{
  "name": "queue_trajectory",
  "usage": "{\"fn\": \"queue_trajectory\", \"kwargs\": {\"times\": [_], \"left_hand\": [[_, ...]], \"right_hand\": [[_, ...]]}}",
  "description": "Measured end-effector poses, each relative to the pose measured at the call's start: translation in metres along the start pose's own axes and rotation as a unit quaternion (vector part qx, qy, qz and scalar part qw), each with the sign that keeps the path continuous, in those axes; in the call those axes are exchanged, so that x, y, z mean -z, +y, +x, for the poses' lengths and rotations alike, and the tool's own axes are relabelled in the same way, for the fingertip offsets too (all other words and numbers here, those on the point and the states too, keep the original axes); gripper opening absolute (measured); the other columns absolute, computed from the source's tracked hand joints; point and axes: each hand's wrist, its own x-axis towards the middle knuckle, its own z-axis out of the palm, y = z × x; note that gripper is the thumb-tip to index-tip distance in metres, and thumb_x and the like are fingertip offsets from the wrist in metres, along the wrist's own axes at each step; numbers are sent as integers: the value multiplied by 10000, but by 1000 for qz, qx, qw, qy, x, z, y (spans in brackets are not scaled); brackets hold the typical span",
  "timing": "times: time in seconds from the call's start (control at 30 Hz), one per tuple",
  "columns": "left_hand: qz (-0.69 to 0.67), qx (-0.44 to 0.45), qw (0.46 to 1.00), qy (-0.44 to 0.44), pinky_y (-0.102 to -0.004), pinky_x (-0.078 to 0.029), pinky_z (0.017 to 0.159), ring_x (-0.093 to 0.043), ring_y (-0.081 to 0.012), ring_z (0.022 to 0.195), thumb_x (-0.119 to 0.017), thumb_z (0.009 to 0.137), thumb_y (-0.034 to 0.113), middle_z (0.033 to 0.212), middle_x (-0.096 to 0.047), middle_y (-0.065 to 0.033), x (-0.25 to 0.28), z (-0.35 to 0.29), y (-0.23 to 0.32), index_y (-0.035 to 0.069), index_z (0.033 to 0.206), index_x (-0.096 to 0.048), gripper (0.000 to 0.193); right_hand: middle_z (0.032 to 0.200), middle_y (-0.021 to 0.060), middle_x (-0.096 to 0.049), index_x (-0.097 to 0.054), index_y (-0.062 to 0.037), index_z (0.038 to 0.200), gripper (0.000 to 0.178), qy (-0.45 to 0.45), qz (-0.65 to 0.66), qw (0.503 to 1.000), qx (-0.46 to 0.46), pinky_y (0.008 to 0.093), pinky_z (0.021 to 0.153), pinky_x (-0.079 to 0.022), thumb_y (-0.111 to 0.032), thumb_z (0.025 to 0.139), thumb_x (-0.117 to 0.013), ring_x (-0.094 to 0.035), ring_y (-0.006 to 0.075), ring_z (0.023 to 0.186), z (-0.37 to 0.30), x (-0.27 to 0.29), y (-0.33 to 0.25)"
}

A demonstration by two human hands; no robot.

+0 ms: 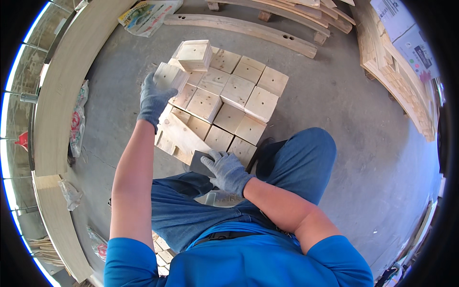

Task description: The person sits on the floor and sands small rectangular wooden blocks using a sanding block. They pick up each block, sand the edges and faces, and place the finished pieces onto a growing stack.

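Note:
My left hand point(157, 99), in a grey knit glove, has its fingers and thumb around the near left side of a square wooden block point(169, 75) at the far left of the block pile. Close to my knees, my right hand point(225, 173), gloved likewise, rests its fingers over a dark grey flat piece point(198, 163); its exact kind does not show. That piece touches the near end of a pale wooden board point(183, 133) lying slanted across the pile. Square wooden blocks point(236, 91), most with a small dark hole on top, stand in rows. A taller stack point(195, 51) rises at the back.
A long wooden beam point(239, 31) lies on the concrete floor beyond the pile. Stacked planks point(397, 67) and white boxes point(406, 38) stand at the right. Long boards point(71, 95) and plastic bags point(78, 124) line the left. More blocks point(163, 253) lie beneath me.

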Motion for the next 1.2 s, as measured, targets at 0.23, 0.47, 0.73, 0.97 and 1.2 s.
{"fn": "queue_trajectory", "kwargs": {"times": [0.23, 0.47, 0.73, 0.97, 1.2], "left_hand": [[-236, 86, 965, 73, -367, -556, 1053, -680, -274, 1225, -954, 773, 159, 1395, -664, -202, 27, -117, -34, -86, 1551, -453, 957], [-678, 246, 692, 6, -369, -587, 991, -711, -231, 1133, -738, 971, 121, 1302, -701, -103, 5, -262, -73, 20, 1486, -560, 554], [-665, 185, 719, -87, -376, -574, 1032, -699, -273, 1190, -785, 849, 81, 1337, -690, -146, -2, -308, -60, -49, 1506, -527, 717], [-459, 175, 869, -66, -395, -501, 1152, -634, -302, 1312, -968, 652, 106, 1445, -631, -172, -33, -303, -47, -10, 1581, -462, 1064], [-444, 94, 888, -75, -403, -413, 1244, -506, -316, 1468, -1023, 602, 227, 1580, -510, -214, -51, -297, -39, -27, 1635, -322, 1273]], "right_hand": [[1522, 176, -530, -539, -141, 1584, 799, 29, 1, 1000, 6, 509, 1008, -513, -368, 862, -796, -606, 373, 1279, 4, -13, 4], [1530, 192, -569, -557, -123, 1558, 788, 70, 6, 997, 10, 499, 1072, -494, -371, 849, -797, -611, 386, 1308, 2, -22, 9], [1471, 231, -624, -600, -27, 1476, 797, 206, 157, 965, -43, 466, 1190, -458, -291, 791, -912, -594, 411, 1364, -9, -8, 34], [1454, 230, -647, -613, -1, 1461, 796, 230, 186, 950, -97, 446, 1179, -484, -264, 787, -945, -615, 393, 1356, -31, -3, 46], [1430, 235, -662, -640, 3, 1424, 783, 232, 165, 955, -81, 438, 1156, -503, -237, 754, -968, -641, 391, 1326, -37, -7, 44]]}}
